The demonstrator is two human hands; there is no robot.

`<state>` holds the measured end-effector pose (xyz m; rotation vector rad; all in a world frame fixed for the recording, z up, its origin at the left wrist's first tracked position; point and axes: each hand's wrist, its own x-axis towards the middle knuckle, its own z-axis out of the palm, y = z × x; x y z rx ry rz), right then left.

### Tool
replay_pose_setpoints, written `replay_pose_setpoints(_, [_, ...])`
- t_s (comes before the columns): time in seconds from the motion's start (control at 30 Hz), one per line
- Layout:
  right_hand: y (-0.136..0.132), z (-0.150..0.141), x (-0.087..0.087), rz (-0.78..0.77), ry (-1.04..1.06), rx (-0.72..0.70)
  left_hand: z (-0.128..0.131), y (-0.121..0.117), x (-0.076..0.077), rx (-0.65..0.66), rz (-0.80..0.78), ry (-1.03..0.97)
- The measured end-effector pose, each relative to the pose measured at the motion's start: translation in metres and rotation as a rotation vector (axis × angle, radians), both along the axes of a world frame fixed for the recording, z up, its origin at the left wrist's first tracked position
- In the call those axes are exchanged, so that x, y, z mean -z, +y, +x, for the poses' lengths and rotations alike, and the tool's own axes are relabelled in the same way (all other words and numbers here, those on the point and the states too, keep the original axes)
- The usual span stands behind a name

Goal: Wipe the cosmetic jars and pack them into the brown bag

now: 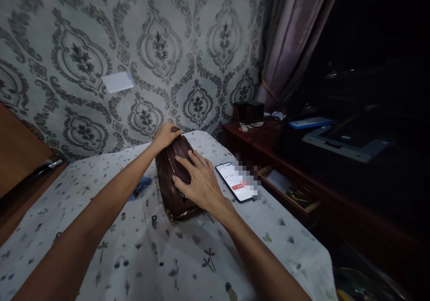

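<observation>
A dark brown leather bag with brass-coloured zips lies on a white printed sheet. At its far end my left hand is closed on the bag; some of its fingers are hidden behind the edge. My right hand rests across the top with its fingers spread, near the zip that runs lengthwise. To the right of the bag lies a phone with a lit screen and a red button on it. A crumpled blue cloth sits to the left, partly hidden by my left forearm.
A dark red desk stands along the right, with an open drawer beside the bed. Small speakers, cables and a blue flat object are on it. Patterned wallpaper is behind; a wooden panel borders the left.
</observation>
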<state>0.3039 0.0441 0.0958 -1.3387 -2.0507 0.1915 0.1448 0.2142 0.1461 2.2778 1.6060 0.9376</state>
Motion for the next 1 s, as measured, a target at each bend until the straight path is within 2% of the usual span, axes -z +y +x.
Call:
replay_pose_setpoints(0.13, [0.0, 0.001, -0.001, 0.02, -0.014, -0.008, 0.002, 0.005, 0.004, -0.078, 0.008, -0.032])
replay_pose_setpoints(0.27, [0.001, 0.002, 0.0, 0.018, -0.02, -0.021, 0.003, 0.004, 0.007, -0.086, 0.019, -0.09])
replay_pose_setpoints(0.57, [0.0, 0.004, 0.001, 0.004, -0.06, -0.05, 0.004, -0.014, 0.008, 0.04, 0.006, -0.254])
replay_pose_setpoints(0.73, [0.005, 0.007, 0.005, 0.013, -0.019, -0.078, 0.0, -0.019, 0.007, 0.102, -0.034, -0.275])
replay_pose_setpoints(0.87, [0.01, 0.01, 0.008, -0.01, 0.066, -0.1, -0.003, -0.028, 0.008, 0.192, -0.099, -0.275])
replay_pose_setpoints(1.0, [0.015, 0.013, 0.012, 0.028, 0.266, -0.149, -0.007, -0.034, 0.008, 0.236, -0.217, -0.316])
